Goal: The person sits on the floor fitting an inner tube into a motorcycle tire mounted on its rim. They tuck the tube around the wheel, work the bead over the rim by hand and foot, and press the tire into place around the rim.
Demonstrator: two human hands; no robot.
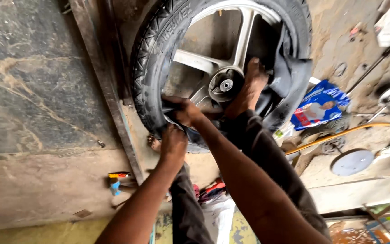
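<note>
tyre (147, 68): matt black treaded rubber; wheel (231, 68): smooth silvery metal; floor (32, 190): rough, stained concrete

Rough concrete floor (37, 180), stained and cracked, dark wet-looking slab (28, 72) at left. Rusty metal rail (109, 90) running diagonally across. Dusty ground (339, 40) at right, littered: blue printed bag (319, 106), yellow hose (339, 134), round grey disc (352, 162), thin black rod (375, 63). Small coloured scraps (116, 178) near rail. Flat daylight, soft shadows.
</note>
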